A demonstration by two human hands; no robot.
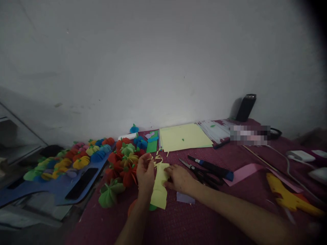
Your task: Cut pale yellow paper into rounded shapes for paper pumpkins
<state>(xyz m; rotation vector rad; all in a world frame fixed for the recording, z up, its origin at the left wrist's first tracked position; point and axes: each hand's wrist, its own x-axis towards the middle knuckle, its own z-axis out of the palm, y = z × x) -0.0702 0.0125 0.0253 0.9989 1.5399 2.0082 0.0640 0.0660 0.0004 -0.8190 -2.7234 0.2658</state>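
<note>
A pale yellow strip of paper (158,195) lies on the table in front of me. My right hand (180,178) has its fingers and thumb on the strip's right edge, apparently gripping it. Along the left side of the strip, my left hand (145,172) is half curled with thumb and fingers apart; I see nothing held in it. Thin yellow paper scraps (158,158) lie just beyond the strip, near my left fingertips. To the right are black-handled scissors (204,175) and a utility knife (213,168). A small lilac paper piece (186,197) lies below my right wrist.
Folded-paper pumpkins (122,170) crowd the left, with more on a blue board (61,195) beside a black phone (81,183). Yellow sheets (186,136) lie at the back. Pink paper strips (245,172), a yellow glue gun (283,195) and a dark can (246,107) stand or lie rightward.
</note>
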